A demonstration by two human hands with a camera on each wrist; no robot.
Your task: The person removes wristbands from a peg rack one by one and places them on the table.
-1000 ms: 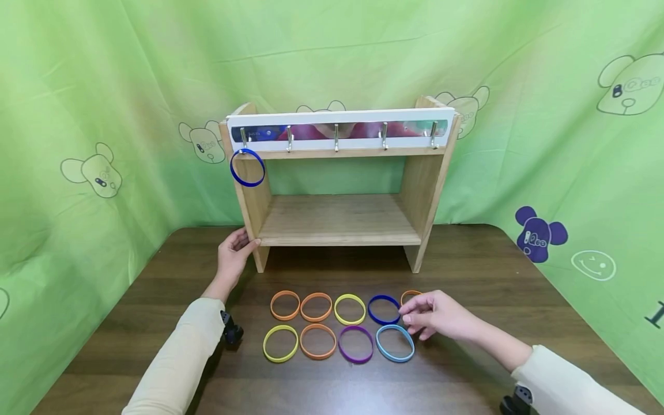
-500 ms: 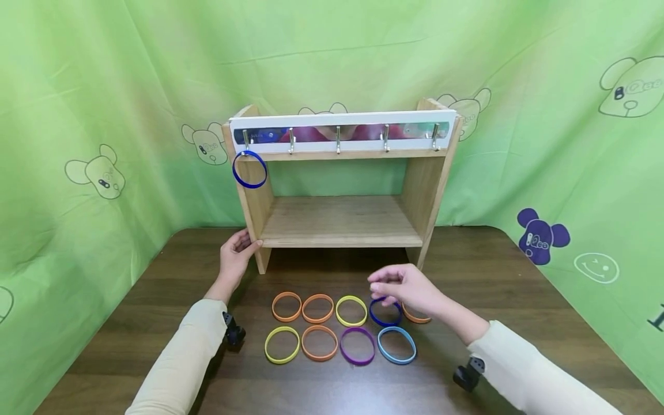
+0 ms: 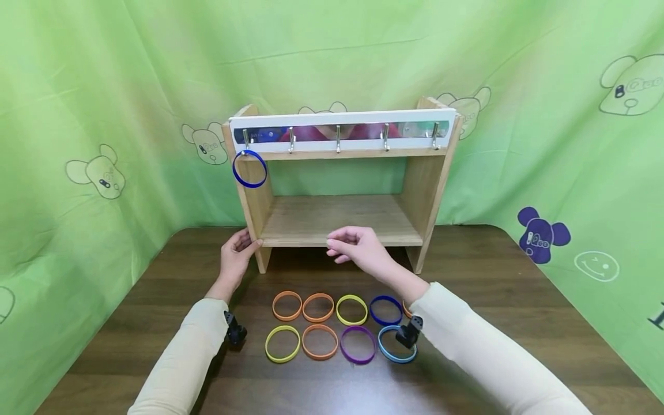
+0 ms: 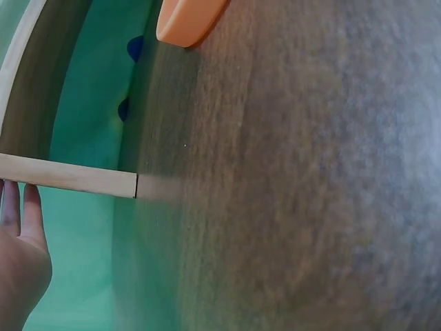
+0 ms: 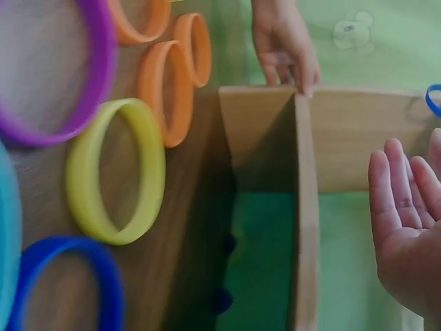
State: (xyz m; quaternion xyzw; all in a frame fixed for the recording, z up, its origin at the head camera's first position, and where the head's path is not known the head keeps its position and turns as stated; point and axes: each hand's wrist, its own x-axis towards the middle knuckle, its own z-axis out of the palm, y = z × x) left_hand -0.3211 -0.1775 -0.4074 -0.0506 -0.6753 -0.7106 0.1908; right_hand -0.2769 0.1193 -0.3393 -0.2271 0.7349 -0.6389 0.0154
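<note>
My left hand (image 3: 236,259) grips the left side panel of the wooden shelf (image 3: 339,242) near its base, thumb on the front edge. In the left wrist view, its fingers lie against that panel (image 4: 76,174). My right hand (image 3: 360,249) is raised before the lower board, fingers loosely bent. Nothing shows between them; in the right wrist view this hand (image 5: 413,234) is spread. A dark blue wristband (image 3: 250,185) hangs from the leftmost hook. Below the right hand lie a yellow wristband (image 3: 353,324) and another dark blue wristband (image 3: 386,323).
The hook rail (image 3: 311,134) spans the shelf's top front. Two rows of wristbands lie on the table (image 3: 155,323), including a purple one (image 3: 359,362) and several orange ones. The right sleeve (image 3: 467,328) partly hides an orange one. A green curtain (image 3: 332,52) stands behind.
My right hand has moved left and upward from the right end of the wristband rows to the front of the shelf. The left hand has kept its hold on the panel.
</note>
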